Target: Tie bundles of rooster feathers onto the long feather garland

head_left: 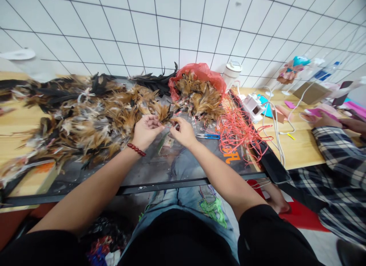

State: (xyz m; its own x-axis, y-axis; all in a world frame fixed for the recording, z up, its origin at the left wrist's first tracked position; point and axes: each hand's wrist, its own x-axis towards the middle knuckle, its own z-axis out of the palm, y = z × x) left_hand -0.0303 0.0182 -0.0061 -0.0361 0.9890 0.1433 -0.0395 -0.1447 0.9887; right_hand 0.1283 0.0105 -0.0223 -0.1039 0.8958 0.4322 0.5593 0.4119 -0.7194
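Observation:
Near the middle of the dark work surface [148, 163], my left hand [147, 131] and my right hand [183, 131] face each other, close together. Between and just behind them is a small brown feather bunch [161, 112] with dark tips. The fingers of my right hand are pinched at its base, by a dark feather. My left hand has curled fingers beside the bunch; what its fingertips hold is too small to make out. A large pile of brown and black feathers [88, 124] spreads to the left. Blue-handled snips [211, 136] lie right of my right hand.
Behind my hands, a red plastic bag [200, 70] holds more feathers. Tangled red string [240, 132], a phone [274, 166], a white cup [232, 72] and white cables [278, 140] are on the right. A person in a plaid sleeve [334, 147] works at the far right.

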